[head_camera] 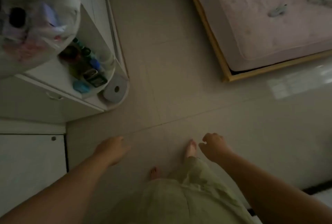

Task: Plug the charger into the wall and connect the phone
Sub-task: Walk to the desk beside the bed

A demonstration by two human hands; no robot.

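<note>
I look straight down at a dim tiled floor point(179, 83). My left hand point(112, 149) hangs low at centre left with loosely curled fingers and nothing in it. My right hand point(213, 147) hangs at centre right, fingers half curled and apart, also holding nothing. No charger, phone or wall socket can be made out in this view. A small grey object point(276, 11) lies on the bed; I cannot tell what it is.
A white rounded shelf unit point(118, 73) at left holds bottles, a blue item point(80, 86) and a paper roll point(115, 90). A plastic bag point(36, 31) sits on top. White cabinets point(32, 161) stand lower left. A pink mattress on a wooden frame point(222, 58) fills the upper right.
</note>
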